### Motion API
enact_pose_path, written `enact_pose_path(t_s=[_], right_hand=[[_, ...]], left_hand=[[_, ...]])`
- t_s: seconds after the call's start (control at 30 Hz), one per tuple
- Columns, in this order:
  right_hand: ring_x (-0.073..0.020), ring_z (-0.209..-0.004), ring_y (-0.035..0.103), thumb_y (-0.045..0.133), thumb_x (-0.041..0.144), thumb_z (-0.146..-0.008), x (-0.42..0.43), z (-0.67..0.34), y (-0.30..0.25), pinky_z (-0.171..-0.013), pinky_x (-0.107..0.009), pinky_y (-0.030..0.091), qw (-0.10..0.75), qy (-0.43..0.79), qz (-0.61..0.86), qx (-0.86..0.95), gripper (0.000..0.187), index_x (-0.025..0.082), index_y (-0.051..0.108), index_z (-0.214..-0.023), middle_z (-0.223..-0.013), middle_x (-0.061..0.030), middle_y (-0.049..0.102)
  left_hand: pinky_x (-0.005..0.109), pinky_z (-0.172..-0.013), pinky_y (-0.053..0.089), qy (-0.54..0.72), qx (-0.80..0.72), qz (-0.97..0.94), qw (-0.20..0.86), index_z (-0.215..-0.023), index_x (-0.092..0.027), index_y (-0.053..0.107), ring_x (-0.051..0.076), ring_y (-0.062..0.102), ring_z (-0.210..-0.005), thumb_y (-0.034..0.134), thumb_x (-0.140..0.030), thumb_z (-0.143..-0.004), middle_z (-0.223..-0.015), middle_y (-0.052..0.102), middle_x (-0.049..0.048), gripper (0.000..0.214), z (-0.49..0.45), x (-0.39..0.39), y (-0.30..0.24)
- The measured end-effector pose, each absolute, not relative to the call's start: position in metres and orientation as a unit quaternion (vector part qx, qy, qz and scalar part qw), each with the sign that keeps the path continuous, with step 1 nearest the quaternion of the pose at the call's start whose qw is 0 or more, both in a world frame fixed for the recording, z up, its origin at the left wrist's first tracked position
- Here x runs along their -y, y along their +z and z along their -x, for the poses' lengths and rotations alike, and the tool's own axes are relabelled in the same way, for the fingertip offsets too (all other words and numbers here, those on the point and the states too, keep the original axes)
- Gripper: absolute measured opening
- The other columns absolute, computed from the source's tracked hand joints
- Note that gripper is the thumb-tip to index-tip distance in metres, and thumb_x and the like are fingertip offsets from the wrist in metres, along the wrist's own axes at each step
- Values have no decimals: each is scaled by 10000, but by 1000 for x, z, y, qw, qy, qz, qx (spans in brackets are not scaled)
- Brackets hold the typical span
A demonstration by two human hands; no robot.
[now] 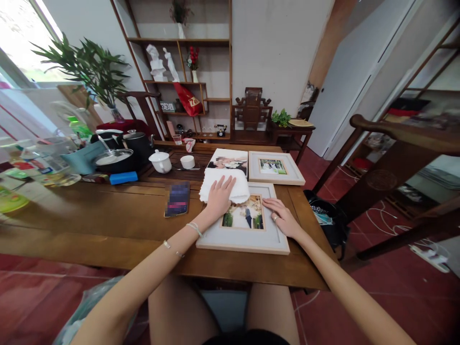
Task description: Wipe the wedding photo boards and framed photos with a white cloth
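A grey-matted picture frame (247, 239) with a photo in its middle lies flat on the wooden table (108, 220) right in front of me. My left hand (220, 195) rests with fingers spread on a folded white cloth (239, 184), which covers the frame's top left corner. Along the frame's right side my right hand (282, 214) lies flat, fingers stretched, a ring on one finger. Neither hand grips anything.
A second frame (276, 167) and an unframed photo (228, 160) lie behind. A phone (177, 199) sits to the left. Kettle, pot (114, 160), white cups and clutter fill the far left. A wooden chair (402, 153) and a black bin (325, 215) stand to the right.
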State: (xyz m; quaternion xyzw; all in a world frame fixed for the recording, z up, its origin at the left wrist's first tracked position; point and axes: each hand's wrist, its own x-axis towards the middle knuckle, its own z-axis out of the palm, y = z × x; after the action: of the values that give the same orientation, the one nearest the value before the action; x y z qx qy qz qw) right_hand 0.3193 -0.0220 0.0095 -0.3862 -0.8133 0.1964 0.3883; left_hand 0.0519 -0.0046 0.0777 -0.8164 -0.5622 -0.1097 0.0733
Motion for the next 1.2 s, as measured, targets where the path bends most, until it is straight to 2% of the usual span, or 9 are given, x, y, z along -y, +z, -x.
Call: enact_pose_path(t_s=[0.17,0.33,0.43,0.53,0.67,0.8,0.9,1.07,1.2], right_hand=[[-276,-1251,486,447,142,-806,23,-318,12,-1082,-560,342,382,203,401,807,468,248,642,-1218,-1300,-70,607],[-268,-1267,470,446,94,-743,25,-316,14,-1089,-545,344,379,196,399,812,542,230,633,-1234,-1312,-72,598],[-264,-1256,481,442,89,-741,26,-316,15,-1084,-548,350,382,195,397,811,546,235,635,-1231,-1304,-70,603],[-268,-1252,483,446,86,-738,26,-316,15,-1077,-560,352,385,197,395,810,556,263,633,-1232,-1306,-53,603],[-275,-1248,484,451,135,-789,26,-316,15,-1074,-566,351,386,192,389,814,500,258,626,-1241,-1303,-67,603],[-286,-1251,477,457,223,-854,24,-317,14,-1071,-562,352,385,190,381,819,436,254,609,-1261,-1313,-78,596],[-291,-1248,478,459,264,-873,23,-317,12,-1065,-561,359,392,186,375,819,411,257,612,-1255,-1311,-81,598],[-281,-1243,482,457,195,-850,25,-315,12,-1064,-548,368,396,188,387,811,408,224,642,-1211,-1295,-105,604],[-287,-1247,482,462,144,-802,26,-314,15,-1065,-549,367,394,192,399,806,453,223,637,-1212,-1281,-98,612]], left_hand=[[495,-1101,280,-28,540,840,42,-1456,-177,310,322,272,-1406,488,-35,-738,-1523,344,107,753,-61,18,81],[518,-1019,384,87,541,836,-4,-1437,-125,340,380,368,-1343,490,-30,-720,-1476,398,174,738,-69,97,104],[523,-1032,388,113,536,836,-31,-1467,-141,285,374,351,-1361,477,-28,-696,-1505,362,156,802,-72,146,114],[506,-1081,355,91,494,862,-64,-1490,-218,236,338,298,-1399,490,-56,-668,-1539,315,92,875,-76,169,116],[510,-1102,325,55,508,858,-44,-1490,-209,242,336,251,-1419,475,-40,-678,-1551,287,90,861,-84,150,102],[513,-1131,253,7,539,842,13,-1498,-189,210,329,157,-1446,476,-7,-691,-1577,193,119,869,-91,98,80],[502,-1139,228,-44,535,842,54,-1497,-168,196,307,109,-1458,469,10,-700,-1579,181,131,861,-91,56,72],[501,-1144,201,-82,512,848,109,-1482,-161,227,314,116,-1456,447,35,-721,-1577,195,128,816,-93,7,71],[534,-1091,285,-39,524,847,83,-1475,-160,258,360,215,-1424,450,15,-749,-1544,271,167,771,-104,12,73]])
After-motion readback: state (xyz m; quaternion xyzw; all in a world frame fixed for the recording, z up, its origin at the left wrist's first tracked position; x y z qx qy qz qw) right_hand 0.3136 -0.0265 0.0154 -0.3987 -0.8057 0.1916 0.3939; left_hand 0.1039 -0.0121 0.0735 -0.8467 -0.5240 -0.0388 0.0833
